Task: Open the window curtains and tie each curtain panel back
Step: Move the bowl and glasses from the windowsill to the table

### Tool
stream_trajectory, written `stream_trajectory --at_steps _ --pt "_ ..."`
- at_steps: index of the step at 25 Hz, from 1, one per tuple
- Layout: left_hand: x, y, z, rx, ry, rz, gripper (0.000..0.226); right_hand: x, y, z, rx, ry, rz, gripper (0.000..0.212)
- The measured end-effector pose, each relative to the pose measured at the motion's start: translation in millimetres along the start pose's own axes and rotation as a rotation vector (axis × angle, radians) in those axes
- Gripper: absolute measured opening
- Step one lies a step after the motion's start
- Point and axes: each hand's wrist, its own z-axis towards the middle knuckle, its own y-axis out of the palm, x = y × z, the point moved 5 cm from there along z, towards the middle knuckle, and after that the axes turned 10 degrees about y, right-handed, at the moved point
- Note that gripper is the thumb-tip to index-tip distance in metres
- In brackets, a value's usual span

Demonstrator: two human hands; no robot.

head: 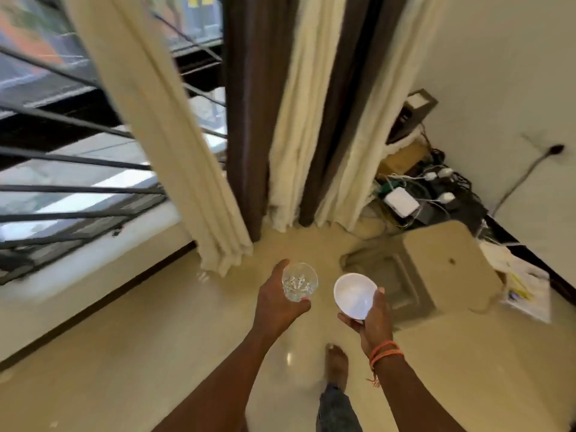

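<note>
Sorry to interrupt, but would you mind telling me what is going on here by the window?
A person stands near the window with both hands full: the left hand grips a clear glass, the right hand a white bowl. The cream curtain and brown curtain hang loose, partly drawn aside. No tie is visible on either panel.

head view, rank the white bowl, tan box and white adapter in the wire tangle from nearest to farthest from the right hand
1. white bowl: held in the right hand.
2. tan box: on the floor, just right of it.
3. white adapter: among cables in the far corner.
</note>
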Motion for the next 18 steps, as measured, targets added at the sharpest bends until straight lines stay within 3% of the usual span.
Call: stream_trajectory --at_steps 2,5,10,12,14,18 --pt "23 60 20 -0.091 0.046 0.045 0.092 -28 -48 29 0.067 -0.011 0.107 0.044" --pt "57 179 58 -0.201 0.076 0.096 0.081 -76 -135 95 0.236 -0.022 0.178 0.043" --pt "83 352 136 -0.294 0.097 0.155 0.078 -127 -233 232 0.493 -0.103 -0.026 0.046" --pt "77 410 167 -0.316 0.089 0.188 0.078 -142 -255 285 0.521 -0.14 -0.086 0.051" --pt "68 455 190 -0.326 0.092 0.21 0.079 -161 -262 312 0.512 -0.153 -0.155 0.044" --pt "57 507 208 -0.384 0.124 0.205 0.078 -164 -275 362 0.479 -0.182 -0.21 0.039"
